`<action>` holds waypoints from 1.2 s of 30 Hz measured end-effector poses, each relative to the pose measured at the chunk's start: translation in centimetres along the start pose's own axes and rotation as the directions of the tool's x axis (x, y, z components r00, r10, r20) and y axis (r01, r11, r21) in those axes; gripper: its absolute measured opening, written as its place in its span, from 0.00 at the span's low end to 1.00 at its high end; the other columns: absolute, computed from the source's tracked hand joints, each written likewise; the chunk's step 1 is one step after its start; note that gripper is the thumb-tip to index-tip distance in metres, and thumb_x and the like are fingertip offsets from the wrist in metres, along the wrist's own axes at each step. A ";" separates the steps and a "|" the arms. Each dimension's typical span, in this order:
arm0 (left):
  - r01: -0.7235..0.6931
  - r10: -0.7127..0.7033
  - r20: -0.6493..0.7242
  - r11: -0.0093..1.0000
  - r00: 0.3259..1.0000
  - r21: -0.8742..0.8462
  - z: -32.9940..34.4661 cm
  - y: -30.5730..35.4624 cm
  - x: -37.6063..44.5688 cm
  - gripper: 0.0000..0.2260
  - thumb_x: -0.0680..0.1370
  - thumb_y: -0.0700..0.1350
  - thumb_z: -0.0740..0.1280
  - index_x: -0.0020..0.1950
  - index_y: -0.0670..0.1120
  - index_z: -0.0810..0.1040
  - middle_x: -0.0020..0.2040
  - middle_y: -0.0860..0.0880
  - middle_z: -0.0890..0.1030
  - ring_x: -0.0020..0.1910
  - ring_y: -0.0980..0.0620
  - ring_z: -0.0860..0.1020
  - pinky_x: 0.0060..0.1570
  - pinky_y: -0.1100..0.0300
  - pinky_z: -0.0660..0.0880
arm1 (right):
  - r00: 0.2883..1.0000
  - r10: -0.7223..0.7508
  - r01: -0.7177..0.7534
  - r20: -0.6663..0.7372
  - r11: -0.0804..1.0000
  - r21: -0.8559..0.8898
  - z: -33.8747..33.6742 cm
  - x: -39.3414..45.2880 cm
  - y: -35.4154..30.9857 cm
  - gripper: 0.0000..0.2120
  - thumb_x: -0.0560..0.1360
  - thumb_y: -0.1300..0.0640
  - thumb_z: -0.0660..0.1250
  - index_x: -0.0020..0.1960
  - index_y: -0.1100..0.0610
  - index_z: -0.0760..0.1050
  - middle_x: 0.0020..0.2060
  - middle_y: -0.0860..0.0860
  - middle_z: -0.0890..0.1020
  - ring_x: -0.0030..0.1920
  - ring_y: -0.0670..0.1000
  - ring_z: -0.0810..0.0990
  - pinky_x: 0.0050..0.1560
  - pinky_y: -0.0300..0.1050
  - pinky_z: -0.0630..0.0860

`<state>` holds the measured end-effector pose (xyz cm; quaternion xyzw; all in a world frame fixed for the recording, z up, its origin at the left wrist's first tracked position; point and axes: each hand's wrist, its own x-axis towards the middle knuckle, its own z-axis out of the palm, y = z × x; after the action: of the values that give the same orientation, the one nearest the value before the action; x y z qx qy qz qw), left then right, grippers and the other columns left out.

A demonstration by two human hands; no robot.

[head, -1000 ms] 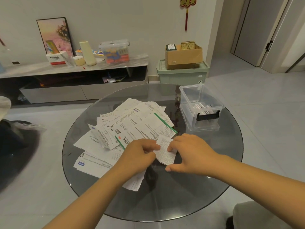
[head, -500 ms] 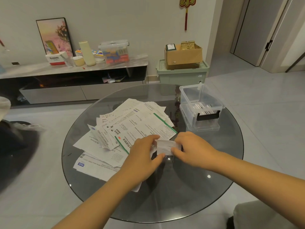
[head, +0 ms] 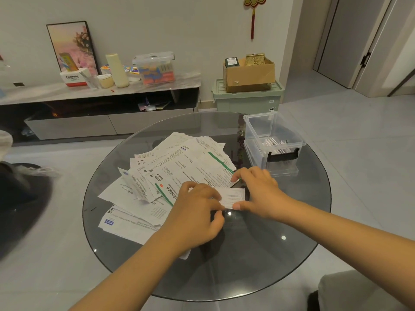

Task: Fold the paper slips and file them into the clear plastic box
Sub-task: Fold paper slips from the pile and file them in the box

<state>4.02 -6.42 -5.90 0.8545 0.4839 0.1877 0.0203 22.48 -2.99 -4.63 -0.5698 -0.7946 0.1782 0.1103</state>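
Observation:
A small white folded paper slip [head: 234, 196] lies on the round glass table [head: 258, 261], just right of a loose pile of paper slips and receipts [head: 179, 171]. My left hand [head: 197, 212] has its curled fingers on the slip's left end, thumb just below it. My right hand [head: 258, 191] arches over the slip's right end. Its thumb presses the lower edge and its spread fingers reach the pile's corner. The clear plastic box [head: 272, 142] stands at the table's far right, open, with several folded slips inside.
Behind the table are a low TV cabinet [head: 101, 102] with a picture frame, bottle and plastic container on top, and a green storage bin [head: 247, 102] carrying a cardboard box. A dark seat [head: 20, 198] is at the left. A grey cushion [head: 359, 292] shows at the lower right.
The slip was folded over from a longer upright strip into a short flat rectangle. Both hands moved slightly away from me and lowered it onto the glass beside the pile.

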 end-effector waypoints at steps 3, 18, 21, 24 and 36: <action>0.056 -0.055 0.031 0.998 0.998 -0.025 -0.5 0.0 -0.2 0.18 0.72 0.52 0.57 0.53 0.54 0.83 0.56 0.58 0.81 0.57 0.60 0.73 0.62 0.61 0.52 | 0.998 -0.062 0.060 -0.022 0.995 -0.082 0.0 -0.6 0.2 0.22 0.73 0.50 0.69 0.64 0.43 0.66 0.60 0.46 0.63 0.62 0.50 0.60 0.60 0.43 0.56; -0.008 0.035 0.142 0.983 0.989 -0.185 0.7 2.8 1.5 0.22 0.72 0.52 0.55 0.62 0.52 0.78 0.66 0.57 0.74 0.65 0.63 0.66 0.63 0.65 0.48 | 0.955 -0.274 0.176 -0.113 0.830 -0.529 0.4 -4.2 3.5 0.13 0.51 0.58 0.80 0.28 0.49 0.77 0.24 0.44 0.76 0.26 0.48 0.75 0.34 0.38 0.71; -0.042 0.071 0.178 0.985 0.981 -0.164 1.5 4.1 2.3 0.25 0.72 0.53 0.54 0.67 0.52 0.74 0.70 0.56 0.70 0.69 0.61 0.63 0.64 0.64 0.47 | 0.964 -0.223 0.110 -0.148 0.835 -0.539 -0.3 -4.4 5.1 0.13 0.51 0.60 0.80 0.29 0.49 0.78 0.24 0.45 0.78 0.27 0.49 0.76 0.34 0.40 0.72; -0.042 0.075 0.204 0.986 0.976 -0.164 2.3 4.9 3.3 0.26 0.72 0.54 0.54 0.70 0.52 0.70 0.72 0.55 0.67 0.70 0.59 0.61 0.64 0.63 0.47 | 0.967 -0.170 0.049 -0.190 0.854 -0.517 -0.8 -4.2 6.4 0.12 0.54 0.60 0.79 0.33 0.48 0.80 0.30 0.44 0.81 0.31 0.49 0.79 0.36 0.43 0.73; -0.002 0.030 0.156 0.984 0.987 -0.175 3.1 5.4 5.6 0.21 0.71 0.53 0.57 0.63 0.51 0.71 0.65 0.53 0.71 0.64 0.56 0.64 0.58 0.67 0.49 | 0.967 -0.152 0.054 -0.205 0.907 -0.418 -1.5 -4.0 7.3 0.17 0.80 0.55 0.54 0.66 0.51 0.72 0.63 0.46 0.76 0.60 0.52 0.71 0.60 0.46 0.65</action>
<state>12.09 -4.14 -5.96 0.8655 0.4555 0.1611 0.1320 30.68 -4.46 -6.18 -0.5539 -0.8250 -0.0659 0.0903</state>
